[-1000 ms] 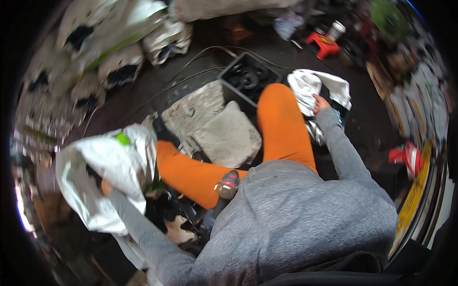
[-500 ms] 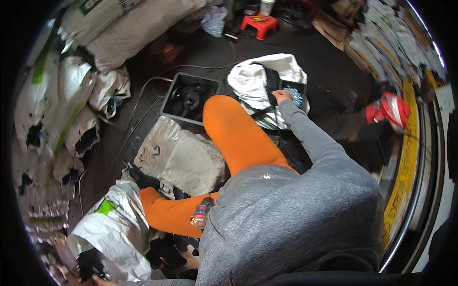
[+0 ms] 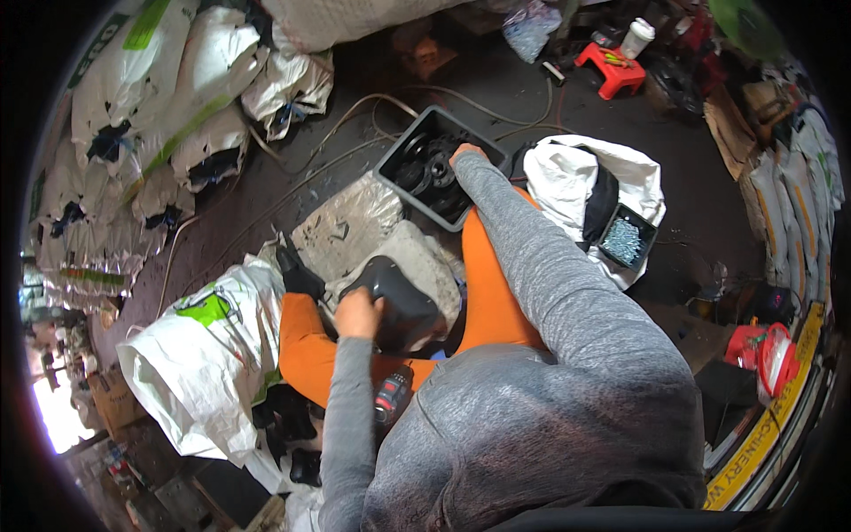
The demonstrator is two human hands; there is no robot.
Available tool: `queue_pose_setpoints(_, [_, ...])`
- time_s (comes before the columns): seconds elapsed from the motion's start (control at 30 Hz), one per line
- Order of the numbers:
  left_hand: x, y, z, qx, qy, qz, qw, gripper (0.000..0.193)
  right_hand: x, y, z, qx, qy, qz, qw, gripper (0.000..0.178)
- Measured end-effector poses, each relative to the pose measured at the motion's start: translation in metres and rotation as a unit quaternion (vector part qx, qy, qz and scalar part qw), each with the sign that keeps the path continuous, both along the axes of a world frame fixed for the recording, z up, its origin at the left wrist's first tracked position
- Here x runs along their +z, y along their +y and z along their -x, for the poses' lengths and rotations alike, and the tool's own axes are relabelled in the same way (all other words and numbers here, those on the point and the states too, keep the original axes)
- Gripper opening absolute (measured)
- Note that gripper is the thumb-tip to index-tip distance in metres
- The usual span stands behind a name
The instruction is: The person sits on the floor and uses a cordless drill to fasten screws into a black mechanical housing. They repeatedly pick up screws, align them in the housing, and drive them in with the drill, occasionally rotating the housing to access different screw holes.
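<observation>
My left hand (image 3: 357, 313) grips the edge of a glossy black moulded plastic piece (image 3: 401, 300), which rests on a pale, dusty padded block (image 3: 424, 257) between my legs. At the grey plastic bin (image 3: 417, 207), my right hand (image 3: 467, 152) is over the far right part, its fingers curled in among black round plastic parts (image 3: 434, 164). Whatever those fingers hold is hidden. Across my left thigh lies a cordless drill (image 3: 392, 396). A small dark tray of silvery screws (image 3: 626, 241) sits right of the bin, on a white sack (image 3: 567, 177).
An open white sack (image 3: 199, 341) with black pieces beside it stands at my left. Stuffed sacks (image 3: 133, 97) are piled at the far left. Hoses (image 3: 355, 111) cross the dark floor. A red stool (image 3: 612, 71) stands far off; a red bucket (image 3: 776, 355) is at the right.
My right hand has moved left from the screw tray to the grey bin. The left hand has come up from the white sack with the black piece, now on the padded block. The view has turned left.
</observation>
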State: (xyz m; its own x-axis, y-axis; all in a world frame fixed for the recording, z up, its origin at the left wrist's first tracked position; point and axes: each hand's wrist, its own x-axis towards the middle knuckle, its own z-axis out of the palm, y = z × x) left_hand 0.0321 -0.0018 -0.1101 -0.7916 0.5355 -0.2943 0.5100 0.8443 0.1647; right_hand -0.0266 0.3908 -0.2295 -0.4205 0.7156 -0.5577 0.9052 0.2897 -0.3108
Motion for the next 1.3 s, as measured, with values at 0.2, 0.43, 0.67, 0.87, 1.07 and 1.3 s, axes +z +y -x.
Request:
queue_pose_setpoints(0.2, [0.0, 0.006, 0.005, 0.068, -0.146, -0.045, 0.986, 0.037, -0.03, -0.02, -0.002, -0.005, -0.054, -0.014, 0.998, 0.062])
queue_pose_setpoints(0.43, [-0.001, -0.111, -0.068, 0.268, -0.149, -0.299, 0.904, 0.018, -0.016, 0.003, 0.01, -0.015, -0.077, 0.015, 0.997, 0.069])
queue_pose_setpoints(0.67, [0.007, -0.12, -0.097, 0.294, -0.1, -0.325, 0.893, 0.017, -0.017, -0.025, 0.004, 0.073, -0.036, -0.088, 0.993, 0.09])
queue_pose_setpoints(0.87, [-0.004, -0.118, -0.105, 0.358, -0.059, -0.335, 0.869, 0.02, -0.008, -0.02, 0.013, 0.054, -0.133, -0.069, 0.987, 0.073])
queue_pose_setpoints(1.07, [0.0, -0.119, -0.101, 0.325, -0.075, -0.35, 0.876, 0.021, 0.032, 0.005, -0.013, 0.086, -0.068, -0.138, 0.984, 0.06])
queue_pose_setpoints(1.3, [0.041, -0.166, -0.136, 0.356, -0.278, -0.371, 0.812, 0.03, 0.108, -0.148, -0.076, 0.393, 0.266, 0.009, 0.88, 0.047])
